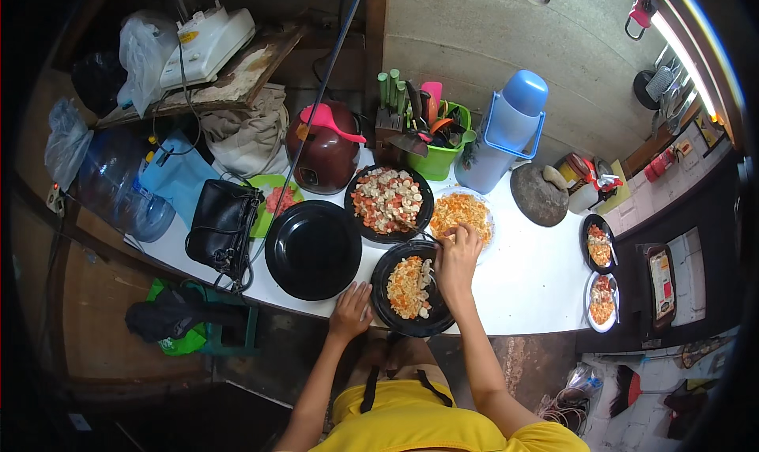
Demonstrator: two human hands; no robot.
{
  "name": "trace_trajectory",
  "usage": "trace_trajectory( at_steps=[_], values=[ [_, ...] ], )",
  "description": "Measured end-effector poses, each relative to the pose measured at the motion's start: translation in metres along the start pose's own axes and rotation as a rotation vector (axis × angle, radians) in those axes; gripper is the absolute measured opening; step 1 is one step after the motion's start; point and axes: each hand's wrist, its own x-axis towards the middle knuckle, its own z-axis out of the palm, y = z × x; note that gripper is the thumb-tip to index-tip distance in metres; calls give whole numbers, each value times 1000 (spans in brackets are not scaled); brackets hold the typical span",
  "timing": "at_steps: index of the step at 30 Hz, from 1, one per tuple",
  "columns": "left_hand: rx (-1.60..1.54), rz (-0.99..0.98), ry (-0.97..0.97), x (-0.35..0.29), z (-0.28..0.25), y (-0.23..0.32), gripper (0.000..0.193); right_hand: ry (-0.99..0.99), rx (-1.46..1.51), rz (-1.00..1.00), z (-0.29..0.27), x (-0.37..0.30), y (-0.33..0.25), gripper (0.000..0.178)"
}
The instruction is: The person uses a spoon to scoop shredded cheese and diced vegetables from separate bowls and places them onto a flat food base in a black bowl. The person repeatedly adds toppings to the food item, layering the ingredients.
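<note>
My right hand point(458, 264) is closed round the handle of a thin metal spoon point(417, 230). The spoon reaches up and left to a black plate point(428, 190) heaped with sliced pale and reddish pieces point(387, 201); food hides its tip. Under my right wrist, a nearer black plate point(381, 303) bears orange-flecked rice point(407, 288) with some pale slices along its right side. My left hand point(352, 311) lies at the table's front edge, fingers stretched, close to that plate's left rim. Beyond my right hand stands a white plate point(491, 248) of orange-flecked rice point(461, 215).
A bare black plate point(313, 250) and a black handbag point(215, 224) lie left. Behind are a dark red rice cooker point(324, 156), a green utensil holder point(433, 164) and a blue jug point(502, 132). Two filled plates, one black point(598, 244), one white point(602, 302), sit far right.
</note>
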Motion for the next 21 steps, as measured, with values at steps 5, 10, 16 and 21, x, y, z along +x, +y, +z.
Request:
trace_trajectory(
  at_steps=[5,10,16,21],
  values=[
    [6,-6,-3,0,0,-1,62,32,26,29,-14,3,11,12],
    [1,5,5,-1,2,0,60,57,43,54,-37,1,22,11],
    [-2,17,12,1,2,-2,61,85,56,92,-83,-23,34,11],
    [-18,14,-1,2,0,0,61,11,20,162,-117,-60,41,11]
  ],
)
